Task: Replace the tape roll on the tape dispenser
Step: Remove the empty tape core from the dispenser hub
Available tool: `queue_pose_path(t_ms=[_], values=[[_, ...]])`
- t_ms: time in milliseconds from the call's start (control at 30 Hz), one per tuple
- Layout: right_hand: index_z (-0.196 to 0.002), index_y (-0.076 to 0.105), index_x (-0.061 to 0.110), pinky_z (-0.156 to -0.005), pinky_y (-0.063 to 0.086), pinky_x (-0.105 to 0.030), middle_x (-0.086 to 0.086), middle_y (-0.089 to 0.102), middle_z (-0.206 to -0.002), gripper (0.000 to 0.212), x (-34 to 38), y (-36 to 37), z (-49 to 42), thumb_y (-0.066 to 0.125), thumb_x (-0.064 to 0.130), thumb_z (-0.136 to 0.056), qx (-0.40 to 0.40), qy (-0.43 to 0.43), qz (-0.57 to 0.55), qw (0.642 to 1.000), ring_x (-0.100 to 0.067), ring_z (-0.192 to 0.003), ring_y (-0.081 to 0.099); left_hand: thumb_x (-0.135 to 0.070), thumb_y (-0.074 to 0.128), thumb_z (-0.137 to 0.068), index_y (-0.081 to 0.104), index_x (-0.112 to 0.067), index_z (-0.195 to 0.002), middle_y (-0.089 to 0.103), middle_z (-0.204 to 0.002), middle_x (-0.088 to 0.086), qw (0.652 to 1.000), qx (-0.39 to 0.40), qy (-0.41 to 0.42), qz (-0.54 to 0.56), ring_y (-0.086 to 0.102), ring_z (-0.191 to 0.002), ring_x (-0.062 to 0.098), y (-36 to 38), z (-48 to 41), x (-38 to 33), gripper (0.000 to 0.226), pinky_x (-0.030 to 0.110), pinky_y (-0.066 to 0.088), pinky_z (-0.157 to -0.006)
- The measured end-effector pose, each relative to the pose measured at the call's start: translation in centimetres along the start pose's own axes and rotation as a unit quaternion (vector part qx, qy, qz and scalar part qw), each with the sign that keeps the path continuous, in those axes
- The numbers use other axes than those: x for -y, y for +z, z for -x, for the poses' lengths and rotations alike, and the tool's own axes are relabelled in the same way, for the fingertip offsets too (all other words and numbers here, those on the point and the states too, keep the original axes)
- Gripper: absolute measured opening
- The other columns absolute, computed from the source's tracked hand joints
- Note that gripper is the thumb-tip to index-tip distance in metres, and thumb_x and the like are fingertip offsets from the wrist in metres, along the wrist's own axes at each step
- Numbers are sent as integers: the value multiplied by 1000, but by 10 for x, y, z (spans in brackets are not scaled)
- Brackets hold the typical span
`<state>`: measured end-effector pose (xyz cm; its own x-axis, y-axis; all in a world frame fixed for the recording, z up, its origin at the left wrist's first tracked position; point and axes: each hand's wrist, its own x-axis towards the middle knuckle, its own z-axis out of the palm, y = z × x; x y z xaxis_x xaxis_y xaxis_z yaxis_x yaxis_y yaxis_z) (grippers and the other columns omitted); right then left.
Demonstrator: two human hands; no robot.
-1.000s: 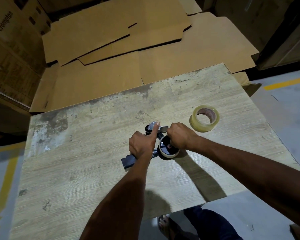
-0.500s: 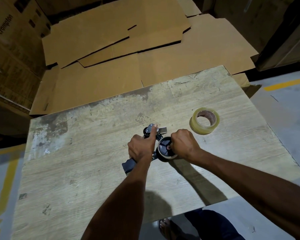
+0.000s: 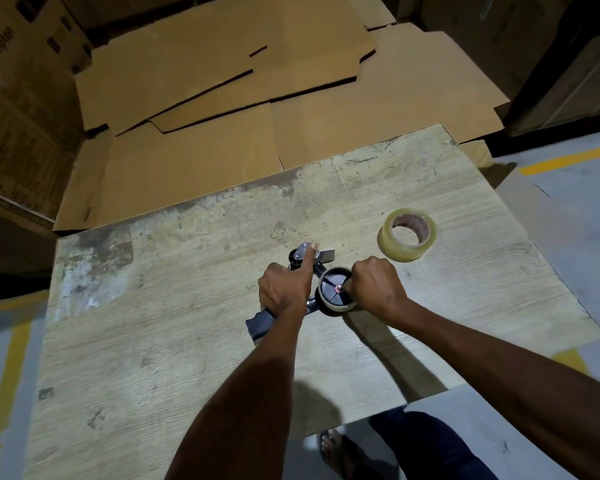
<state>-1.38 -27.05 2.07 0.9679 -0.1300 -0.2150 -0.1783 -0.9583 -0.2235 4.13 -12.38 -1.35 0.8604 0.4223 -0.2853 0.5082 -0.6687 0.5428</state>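
Observation:
A black tape dispenser (image 3: 262, 323) lies on its side in the middle of a worn wooden table (image 3: 153, 341). My left hand (image 3: 284, 289) grips its body, thumb stretched onto the metal front plate. The dispenser's wheel (image 3: 335, 292) carries a thin, nearly used-up roll (image 3: 340, 307). My right hand (image 3: 374, 285) is closed on the right side of that roll. A fuller roll of clear tape (image 3: 406, 234) lies flat on the table to the right, apart from both hands.
Flattened cardboard sheets (image 3: 239, 98) lie beyond the table's far edge, with stacked cartons (image 3: 14, 98) at the left. The grey floor has yellow lines (image 3: 565, 161). My sandalled foot (image 3: 336, 452) is below the near table edge.
My right hand has slid from the top of the wheel to its right side, uncovering the wheel's face. The left hand keeps its hold on the dispenser.

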Motion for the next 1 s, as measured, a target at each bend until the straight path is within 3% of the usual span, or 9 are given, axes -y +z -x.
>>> queue_pose_path(t_ms=[167, 300, 400, 467, 567, 700, 767, 833, 1000], values=[[-62, 61, 5, -55, 31, -32, -16, 60, -62, 21, -19, 16, 3, 70, 12, -79, -79, -11, -101, 992, -35, -58, 59, -104, 53, -60, 67, -11, -81, 68, -84, 7, 1000, 0, 6, -7, 65, -81, 28, 1, 0, 1, 96, 33, 46, -62], [-85, 65, 5, -67, 41, -36, -12, 58, -80, 7, -13, 24, 25, 72, 7, -87, -174, -76, -121, 974, -28, -77, 53, -104, 51, -60, 67, -11, -82, 69, -86, 7, 1000, 3, 6, -10, 66, -82, 28, 1, -1, 0, 97, 34, 48, -64], [-97, 66, 13, -78, 41, -34, -6, 60, -93, 12, 5, 38, 48, 68, 23, -93, -148, -155, -92, 972, -22, -88, 52, -105, 51, -58, 66, -12, -79, 69, -83, 7, 1000, 2, 7, -8, 66, -83, 28, 2, -1, 1, 97, 34, 44, -63], [-105, 68, 14, -82, 44, -38, -5, 62, -98, 22, 16, 50, 55, 59, 31, -96, -121, -154, -70, 978, -24, -93, 55, -107, 48, -57, 66, -12, -79, 69, -85, 8, 1000, -1, 9, -10, 67, -86, 30, 3, -1, 2, 99, 35, 46, -66], [-106, 69, 12, -85, 40, -40, -6, 65, -98, 23, 33, 62, 54, 67, 20, -85, -96, -94, -48, 990, -28, -97, 57, -107, 46, -58, 65, -10, -79, 69, -86, 10, 1000, -4, 13, -20, 66, -86, 30, 4, -1, 2, 101, 35, 45, -66], [-75, 73, 8, -80, 35, -37, -9, 66, -74, 18, 50, 56, 46, 83, 9, -60, -83, -43, -34, 995, -31, -78, 65, -104, 51, -60, 65, -9, -78, 64, -79, 6, 1000, -1, 9, -17, 60, -78, 27, 4, -2, 1, 97, 35, 43, -65], [-69, 73, 10, -78, 44, -38, -8, 66, -69, 20, 53, 51, 46, 88, 10, -56, -67, -39, -18, 997, -28, -73, 64, -104, 52, -60, 65, -9, -77, 62, -78, 5, 1000, 3, 6, -11, 59, -77, 26, 4, -2, 2, 97, 35, 43, -65], [-73, 74, 10, -79, 50, -38, -10, 69, -74, 20, 52, 48, 47, 88, 10, -59, -47, -25, -15, 998, -28, -77, 65, -106, 50, -56, 65, -10, -77, 66, -81, 7, 1000, 3, 5, -7, 62, -78, 27, 4, -2, 2, 100, 35, 44, -64], [-92, 72, 8, -83, 49, -43, -13, 68, -90, 26, 44, 48, 53, 83, 6, -68, -55, -20, -14, 998, -32, -92, 62, -106, 48, -57, 66, -9, -79, 69, -86, 10, 1000, 2, 10, -9, 65, -84, 30, 4, -2, 3, 101, 35, 44, -64]])
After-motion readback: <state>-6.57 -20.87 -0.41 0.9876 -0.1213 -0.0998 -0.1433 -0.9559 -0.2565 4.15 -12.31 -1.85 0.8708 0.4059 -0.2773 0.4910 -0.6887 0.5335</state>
